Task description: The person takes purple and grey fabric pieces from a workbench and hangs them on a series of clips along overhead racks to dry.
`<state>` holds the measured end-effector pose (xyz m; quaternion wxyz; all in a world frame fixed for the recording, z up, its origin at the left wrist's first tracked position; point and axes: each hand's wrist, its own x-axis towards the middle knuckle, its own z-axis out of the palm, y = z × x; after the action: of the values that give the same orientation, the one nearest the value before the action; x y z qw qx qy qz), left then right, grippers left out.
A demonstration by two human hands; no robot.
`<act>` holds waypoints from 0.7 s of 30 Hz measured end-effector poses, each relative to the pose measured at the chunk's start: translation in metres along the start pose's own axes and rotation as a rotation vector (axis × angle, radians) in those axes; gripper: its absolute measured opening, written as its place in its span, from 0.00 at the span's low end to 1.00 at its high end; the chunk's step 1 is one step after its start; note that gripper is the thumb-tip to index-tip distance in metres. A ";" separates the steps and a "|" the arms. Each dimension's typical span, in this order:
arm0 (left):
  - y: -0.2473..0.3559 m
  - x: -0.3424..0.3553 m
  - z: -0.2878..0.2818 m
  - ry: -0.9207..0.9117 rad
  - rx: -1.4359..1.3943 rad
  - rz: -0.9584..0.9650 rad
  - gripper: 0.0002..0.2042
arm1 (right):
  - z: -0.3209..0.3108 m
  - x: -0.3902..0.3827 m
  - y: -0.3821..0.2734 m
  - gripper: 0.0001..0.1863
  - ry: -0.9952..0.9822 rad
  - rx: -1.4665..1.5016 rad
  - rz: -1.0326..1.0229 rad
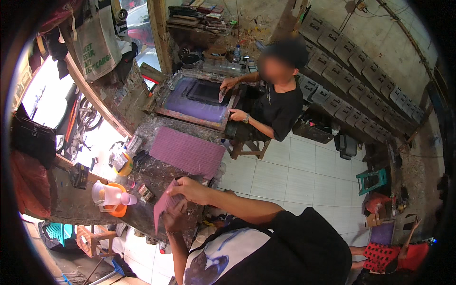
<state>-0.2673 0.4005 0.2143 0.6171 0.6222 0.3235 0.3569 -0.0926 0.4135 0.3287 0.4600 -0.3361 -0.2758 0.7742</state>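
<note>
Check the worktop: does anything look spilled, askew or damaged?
Nothing clearly stands out. The worktop is pale-blotched, but nothing reads as a fresh spill. The pink sheet in the left hand and right hand bends, without any visible tear.

Left hand (175,217) and right hand (189,190) hold a thin pink sheet (163,207) near a dark, stained table (151,173). A black-clad co-worker (281,107) sits at a wooden-framed purple screen (192,105).
</note>
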 end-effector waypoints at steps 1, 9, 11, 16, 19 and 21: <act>0.002 0.000 -0.005 0.008 0.160 0.022 0.23 | 0.003 -0.004 0.003 0.10 -0.020 -0.005 -0.001; 0.064 -0.005 -0.014 0.481 0.708 0.142 0.18 | 0.014 -0.040 -0.009 0.14 -0.062 -0.162 0.097; 0.070 -0.001 -0.015 0.580 0.560 0.131 0.17 | 0.015 -0.043 -0.013 0.14 -0.044 -0.294 0.126; 0.100 0.000 -0.016 0.777 0.253 0.117 0.15 | 0.002 -0.030 0.009 0.14 -0.136 -0.401 0.120; 0.122 0.002 -0.017 0.854 0.129 0.126 0.15 | -0.006 -0.023 0.022 0.14 -0.196 -0.421 0.080; 0.136 0.003 -0.018 0.885 0.093 0.135 0.14 | -0.017 -0.017 0.029 0.14 -0.174 -0.592 0.089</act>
<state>-0.2863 0.4087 0.3501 0.3661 0.4562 0.5306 0.6134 -0.0888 0.3878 0.3010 0.2822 -0.3999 -0.5127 0.7054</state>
